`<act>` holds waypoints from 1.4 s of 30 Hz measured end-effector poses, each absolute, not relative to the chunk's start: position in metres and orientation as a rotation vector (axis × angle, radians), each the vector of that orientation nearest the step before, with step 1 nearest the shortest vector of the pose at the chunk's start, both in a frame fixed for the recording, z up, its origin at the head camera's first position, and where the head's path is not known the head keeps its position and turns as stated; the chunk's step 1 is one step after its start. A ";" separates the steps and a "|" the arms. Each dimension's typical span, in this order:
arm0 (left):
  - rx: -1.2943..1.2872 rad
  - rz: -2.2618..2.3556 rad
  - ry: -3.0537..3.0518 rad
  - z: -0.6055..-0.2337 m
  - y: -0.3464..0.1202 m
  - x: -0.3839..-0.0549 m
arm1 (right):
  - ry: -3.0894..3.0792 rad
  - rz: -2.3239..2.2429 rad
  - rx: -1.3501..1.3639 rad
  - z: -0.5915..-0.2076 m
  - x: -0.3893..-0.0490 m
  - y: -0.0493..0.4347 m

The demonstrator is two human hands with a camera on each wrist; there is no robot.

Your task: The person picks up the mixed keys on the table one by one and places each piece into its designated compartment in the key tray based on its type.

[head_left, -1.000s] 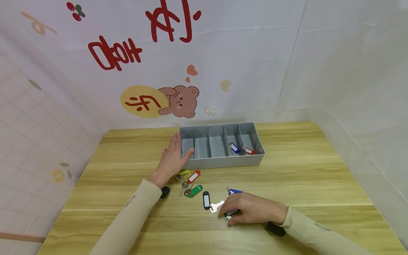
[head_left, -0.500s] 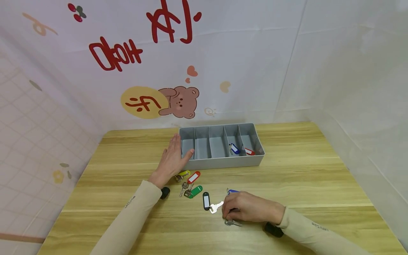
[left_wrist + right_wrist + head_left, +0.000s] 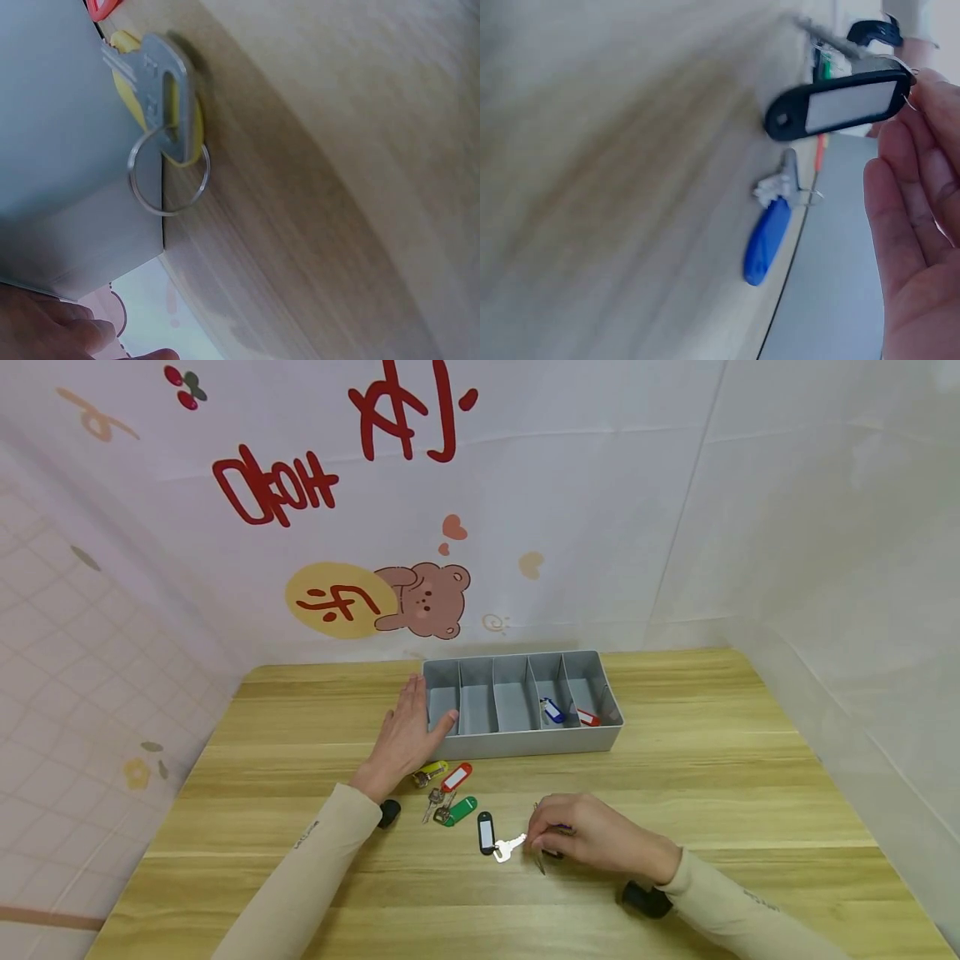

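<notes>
My right hand [image 3: 596, 835] pinches the ring of a key with a black tag [image 3: 847, 103]; the tag and the key [image 3: 840, 45] dangle over the table. A blue-tagged key [image 3: 766, 240] lies below it, largely covered by the hand in the head view. My left hand [image 3: 408, 727] rests with straight fingers against the left end of a grey divided tray [image 3: 525, 744]. To the left of my right hand lies another black tag [image 3: 486, 833] with a silver key [image 3: 508, 847]. A yellow-tagged key [image 3: 169, 97] lies beside the tray wall.
Red [image 3: 456, 777] and green [image 3: 461, 811] tags with keys lie in front of the tray. Inside the tray, a blue tag [image 3: 553, 711] is in the fourth compartment from the left and a red tag [image 3: 588, 717] in the fifth. A printed cloth [image 3: 600, 527] stands behind.
My right hand has drawn the black-tagged key up off the table and slightly toward the tray. My left hand stays on the tray's end.
</notes>
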State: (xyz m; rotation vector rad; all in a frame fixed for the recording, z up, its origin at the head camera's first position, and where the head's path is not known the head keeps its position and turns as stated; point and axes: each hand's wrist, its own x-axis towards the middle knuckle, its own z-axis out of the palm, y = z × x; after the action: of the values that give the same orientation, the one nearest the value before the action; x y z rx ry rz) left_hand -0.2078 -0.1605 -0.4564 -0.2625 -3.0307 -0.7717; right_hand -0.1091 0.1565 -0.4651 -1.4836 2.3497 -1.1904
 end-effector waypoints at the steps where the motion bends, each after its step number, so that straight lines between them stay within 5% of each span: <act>1: -0.263 -0.770 -3.030 -0.456 -0.160 -0.208 | 2.360 -1.205 -1.483 -0.464 -0.110 0.157; 31: -0.263 -0.754 -3.033 -0.457 -0.160 -0.208 | 2.627 -1.674 -1.174 -0.414 -0.140 0.165; 42: -0.253 -0.759 -3.040 -0.457 -0.160 -0.208 | 2.704 -1.792 -0.845 -0.404 -0.157 0.159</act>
State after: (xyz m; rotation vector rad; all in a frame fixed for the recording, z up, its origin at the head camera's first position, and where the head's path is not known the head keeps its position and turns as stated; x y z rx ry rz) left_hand -0.2077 -0.1602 -0.4569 -0.2529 -3.0401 -0.7594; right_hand -0.1571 0.1585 -0.4037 -0.8450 2.7043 -1.7923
